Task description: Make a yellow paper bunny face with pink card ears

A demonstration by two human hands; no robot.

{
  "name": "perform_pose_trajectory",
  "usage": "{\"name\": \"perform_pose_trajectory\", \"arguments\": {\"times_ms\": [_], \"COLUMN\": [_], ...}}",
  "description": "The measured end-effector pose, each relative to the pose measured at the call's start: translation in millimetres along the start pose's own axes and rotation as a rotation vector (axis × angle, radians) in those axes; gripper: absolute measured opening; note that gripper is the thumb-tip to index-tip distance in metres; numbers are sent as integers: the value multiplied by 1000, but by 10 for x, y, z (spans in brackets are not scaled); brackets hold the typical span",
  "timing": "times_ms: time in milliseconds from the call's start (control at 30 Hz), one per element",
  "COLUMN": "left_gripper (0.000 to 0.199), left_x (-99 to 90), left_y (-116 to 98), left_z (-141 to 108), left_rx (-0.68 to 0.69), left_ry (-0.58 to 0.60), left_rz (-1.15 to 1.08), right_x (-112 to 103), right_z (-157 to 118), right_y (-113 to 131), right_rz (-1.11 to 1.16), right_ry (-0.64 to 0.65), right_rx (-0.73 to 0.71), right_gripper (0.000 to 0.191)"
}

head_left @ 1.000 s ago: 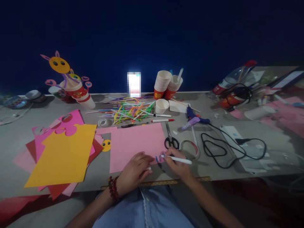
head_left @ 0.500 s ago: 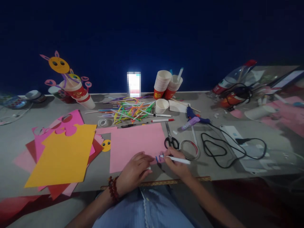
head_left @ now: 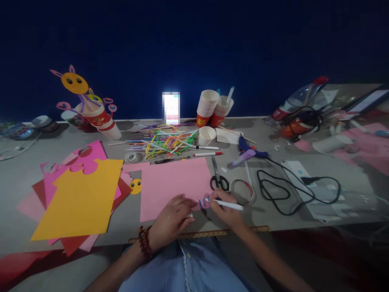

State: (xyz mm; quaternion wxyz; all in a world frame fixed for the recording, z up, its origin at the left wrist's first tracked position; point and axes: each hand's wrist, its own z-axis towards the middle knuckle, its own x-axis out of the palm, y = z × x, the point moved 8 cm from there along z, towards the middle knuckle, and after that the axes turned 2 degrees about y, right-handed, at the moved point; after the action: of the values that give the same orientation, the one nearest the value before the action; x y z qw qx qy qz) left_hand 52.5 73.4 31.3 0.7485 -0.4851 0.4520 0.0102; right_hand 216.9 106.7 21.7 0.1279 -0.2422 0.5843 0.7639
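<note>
A pink sheet of paper (head_left: 174,182) lies on the table in front of me, with small blue marks (head_left: 202,202) near its lower right corner. My right hand (head_left: 226,207) is closed round a white marker (head_left: 227,204), whose tip touches the paper by the marks. On the sheet's lower edge rests my left hand (head_left: 174,215), curled over a small white object (head_left: 190,215) that is mostly hidden under the fingers. Black-handled scissors (head_left: 219,182) lie just beyond my right hand, beside a roll of tape (head_left: 242,192).
Stacked coloured sheets (head_left: 82,198) lie at the left. Behind the pink sheet are a pile of pipe cleaners (head_left: 170,142), a small paper cup (head_left: 207,136) and a red-capped pen (head_left: 208,154). A glue gun (head_left: 244,146) and black cable (head_left: 273,198) are at the right.
</note>
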Motion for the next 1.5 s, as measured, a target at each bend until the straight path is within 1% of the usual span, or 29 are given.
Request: {"name": "perform_pose_trajectory", "arguments": {"times_ms": [333,800,1133,1500], "left_gripper": [25,31,31,30], "left_x": [-1,-1,-7,3], "left_y": [1,4,-3,14], "left_z": [2,2,2,-7], "left_rx": [-9,-7,-1,-6], "left_ry": [13,2,3,1], "left_rz": [-3,5,18,11], "right_x": [-6,5,-5,7], "right_z": [6,1,17,-2], "right_y": [10,-3,53,25], "right_rz": [6,-15,-9,-25], "right_ry": [3,5,13,20], "right_rx": [-10,6,-8,-26], "right_gripper": [17,18,19,17]}}
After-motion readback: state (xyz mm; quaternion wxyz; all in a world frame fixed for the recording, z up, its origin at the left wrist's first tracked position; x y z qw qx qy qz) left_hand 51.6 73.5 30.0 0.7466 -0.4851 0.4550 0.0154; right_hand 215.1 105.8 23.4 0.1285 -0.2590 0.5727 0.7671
